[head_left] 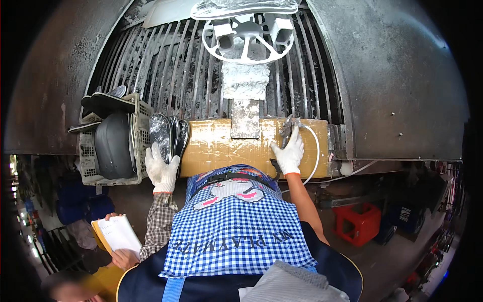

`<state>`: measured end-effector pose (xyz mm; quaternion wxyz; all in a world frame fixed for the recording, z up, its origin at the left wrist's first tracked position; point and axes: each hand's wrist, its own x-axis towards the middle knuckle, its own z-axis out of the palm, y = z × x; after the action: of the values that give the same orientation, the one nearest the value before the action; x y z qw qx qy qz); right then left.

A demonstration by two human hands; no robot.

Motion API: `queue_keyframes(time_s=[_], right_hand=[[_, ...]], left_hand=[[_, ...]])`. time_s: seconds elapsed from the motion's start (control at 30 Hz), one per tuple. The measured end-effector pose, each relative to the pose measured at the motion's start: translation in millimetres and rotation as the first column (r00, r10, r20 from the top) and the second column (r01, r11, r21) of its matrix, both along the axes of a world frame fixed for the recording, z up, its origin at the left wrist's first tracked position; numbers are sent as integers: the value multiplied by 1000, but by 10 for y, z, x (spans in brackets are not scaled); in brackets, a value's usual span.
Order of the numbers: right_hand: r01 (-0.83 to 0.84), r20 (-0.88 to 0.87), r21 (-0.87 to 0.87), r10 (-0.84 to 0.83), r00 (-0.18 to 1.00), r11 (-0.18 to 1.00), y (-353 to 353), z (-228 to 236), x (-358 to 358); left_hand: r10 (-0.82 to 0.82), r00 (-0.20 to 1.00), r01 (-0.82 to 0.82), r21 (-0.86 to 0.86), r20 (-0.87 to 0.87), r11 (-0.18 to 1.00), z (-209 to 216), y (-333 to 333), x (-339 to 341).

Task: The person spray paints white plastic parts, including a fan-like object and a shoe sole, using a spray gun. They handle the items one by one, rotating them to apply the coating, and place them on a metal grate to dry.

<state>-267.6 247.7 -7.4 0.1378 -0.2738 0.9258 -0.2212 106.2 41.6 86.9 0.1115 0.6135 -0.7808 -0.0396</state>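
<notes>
In a white glove, my left hand (161, 169) is at the near end of a short row of dark shoe soles (161, 132), with fingers and thumb on either side of the leftmost one. My right hand (290, 153), gloved too, is closed around a small spray gun (286, 132) with a white hose (317, 143) running from it. Part of the gun is hidden by the fingers. Both the soles and the gun are over a tape-covered brown board (209, 146) in front of me.
A pale plastic basket (143, 121) filled with dark soles stands left. Beyond the board, a white-coated round turntable (246, 54) carries a sole (244, 7) above a metal grate (193, 75), between metal side walls. Behind me are a person holding paper (119, 235) and a red stool (358, 222).
</notes>
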Motion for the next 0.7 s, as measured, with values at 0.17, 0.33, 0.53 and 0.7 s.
queue_keyframes(time_s=[0.17,0.33,0.53,0.7], right_hand=[[43,-63,-9,-44,997,999,-47,-114,-82],[39,-98,-61,-45,994,997,-184,-215,-127],[86,-95,-18,-88,992,996,-220,-194,-110],[93,-118,-64,-100,988,994,-204,-228,-98]], left_hand=[[66,600,107,162,-798,981,473,-161,-785],[456,38,812,294,-889,504,1086,-352,-2121],[671,-277,759,272,-688,591,1576,-529,-3668],[700,-404,728,256,-589,636,1699,-748,-4113]])
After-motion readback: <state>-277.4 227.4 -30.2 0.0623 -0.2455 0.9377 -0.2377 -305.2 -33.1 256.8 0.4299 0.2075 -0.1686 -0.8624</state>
